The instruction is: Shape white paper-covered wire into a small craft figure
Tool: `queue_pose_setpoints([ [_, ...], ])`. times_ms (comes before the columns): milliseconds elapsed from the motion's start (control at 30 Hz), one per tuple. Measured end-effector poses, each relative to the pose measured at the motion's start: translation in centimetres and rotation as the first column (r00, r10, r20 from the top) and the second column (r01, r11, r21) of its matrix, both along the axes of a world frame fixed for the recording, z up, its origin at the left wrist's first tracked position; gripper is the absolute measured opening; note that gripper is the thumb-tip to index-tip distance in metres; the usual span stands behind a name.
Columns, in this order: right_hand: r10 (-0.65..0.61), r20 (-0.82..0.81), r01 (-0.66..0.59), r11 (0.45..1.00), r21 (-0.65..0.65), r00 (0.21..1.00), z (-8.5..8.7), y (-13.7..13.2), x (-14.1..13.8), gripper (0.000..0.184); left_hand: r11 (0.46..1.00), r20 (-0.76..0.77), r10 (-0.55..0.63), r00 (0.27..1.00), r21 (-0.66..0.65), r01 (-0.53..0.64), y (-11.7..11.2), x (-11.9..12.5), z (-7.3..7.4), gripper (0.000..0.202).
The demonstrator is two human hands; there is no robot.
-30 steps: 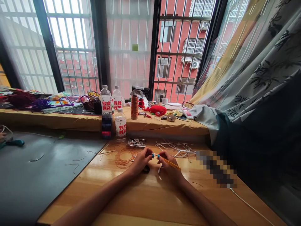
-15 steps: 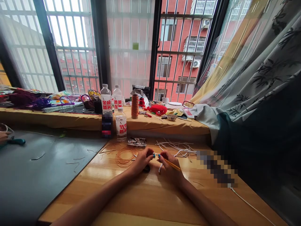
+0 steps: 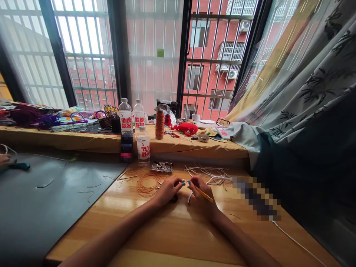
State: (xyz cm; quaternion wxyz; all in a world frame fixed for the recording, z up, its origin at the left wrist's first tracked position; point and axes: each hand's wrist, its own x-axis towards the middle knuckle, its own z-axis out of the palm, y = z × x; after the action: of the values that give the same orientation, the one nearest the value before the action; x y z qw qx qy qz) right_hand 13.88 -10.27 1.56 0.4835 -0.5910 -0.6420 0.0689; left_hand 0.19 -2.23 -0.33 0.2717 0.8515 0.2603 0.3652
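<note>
In front of me, above the wooden table, both hands meet with their fingertips close together. My left hand (image 3: 168, 190) is closed in a pinch on a tiny pale piece (image 3: 184, 181), too small to make out. My right hand (image 3: 203, 198) is closed around a slim yellow-handled crochet hook (image 3: 205, 194), whose tip points toward the left fingertips. A short white strip (image 3: 190, 197) hangs by the right fingers. Under the left hand lies a small dark object (image 3: 174, 198), mostly covered. A coil of orange-brown cord (image 3: 147, 185) rests left of that hand.
Behind my hands sit a clear tray of small pieces (image 3: 162, 167) and loose white strips (image 3: 205, 172). Labelled bottles (image 3: 143, 148) stand at the back, near a cone of brown thread (image 3: 159, 125) on the ledge. At far left, another person's hand (image 3: 4, 160) is near a teal-handled tool (image 3: 19, 165).
My left hand has shifted slightly right, and its fingers have drawn closer to the right hand's. The right hand and the hook have barely moved.
</note>
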Motion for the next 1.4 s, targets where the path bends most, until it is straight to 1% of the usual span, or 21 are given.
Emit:
queue_pose_setpoints([
  [67,-0.002,-0.014,0.002,1.0,0.003,1.0,-0.1,0.0,0.0,0.009,0.999,0.036,0.049,0.998,-0.016,-0.049,-0.1,0.0,0.2,0.015],
  [167,-0.007,-0.039,0.007,1.0,-0.001,0.999,-0.1,0.1,0.0,0.009,0.985,0.083,0.17,0.982,-0.054,-0.165,0.0,0.0,0.1,0.007],
  [233,-0.004,-0.04,0.004,1.0,-0.003,0.999,-0.1,0.1,0.0,0.009,0.975,0.084,0.221,0.972,-0.053,-0.217,0.2,0.1,0.0,0.008],
  [267,0.001,-0.036,-0.001,1.0,-0.005,0.999,0.0,0.1,0.0,0.009,0.974,0.073,0.226,0.971,-0.05,-0.223,0.2,0.1,0.0,0.011],
  [433,-0.001,0.013,0.001,1.0,0.019,1.0,0.2,0.0,-0.2,0.009,0.979,0.0,0.191,0.982,-0.069,-0.19,0.3,0.1,-0.1,0.019],
  [533,-0.005,0.037,0.004,1.0,0.022,0.999,0.2,0.0,-0.2,0.009,0.981,-0.003,0.173,0.985,-0.086,-0.173,0.3,0.1,-0.1,0.016],
  [667,0.01,0.036,-0.011,1.0,0.01,0.999,0.0,0.2,0.0,0.009,0.994,-0.007,0.092,0.996,-0.053,-0.092,0.4,0.0,-0.2,0.013],
  [733,0.012,0.041,-0.013,1.0,0.019,0.999,-0.2,0.2,0.0,0.009,0.997,-0.002,0.07,0.998,-0.042,-0.07,0.4,0.0,-0.3,0.012],
  [900,0.013,-0.014,-0.013,1.0,0.0,1.0,-0.4,0.3,0.2,0.013,0.997,0.01,0.065,0.998,-0.036,-0.065,0.5,0.0,-0.5,0.01],
  [967,0.023,-0.035,-0.023,1.0,0.01,0.999,-0.5,0.3,0.4,0.014,0.997,0.009,0.065,0.998,-0.034,-0.065,0.5,0.0,-0.5,0.009],
  [1067,0.012,-0.024,-0.011,0.999,0.037,1.0,-0.6,0.3,0.5,0.014,0.998,0.005,0.064,0.998,-0.026,-0.064,0.4,0.0,-0.5,0.009],
  [1167,0.02,0.048,-0.023,0.998,0.066,0.999,-0.6,0.2,0.5,0.013,0.998,0.006,0.057,0.998,-0.018,-0.057,0.4,0.0,-0.5,0.008],
  [1233,0.049,0.145,-0.061,0.995,0.083,0.988,-0.6,0.1,0.5,0.012,0.998,0.0,0.054,0.999,-0.014,-0.054,0.3,0.0,-0.6,0.008],
  [1300,0.069,0.272,-0.103,0.988,0.112,0.96,-0.7,0.0,0.5,0.012,0.999,-0.007,0.047,0.999,-0.01,-0.047,0.2,0.0,-0.5,0.008],
  [1400,0.069,0.429,-0.177,0.96,0.215,0.901,-0.8,0.1,0.5,0.012,0.998,0.02,0.062,0.998,-0.008,-0.062,-0.1,-0.1,-0.3,0.008],
])
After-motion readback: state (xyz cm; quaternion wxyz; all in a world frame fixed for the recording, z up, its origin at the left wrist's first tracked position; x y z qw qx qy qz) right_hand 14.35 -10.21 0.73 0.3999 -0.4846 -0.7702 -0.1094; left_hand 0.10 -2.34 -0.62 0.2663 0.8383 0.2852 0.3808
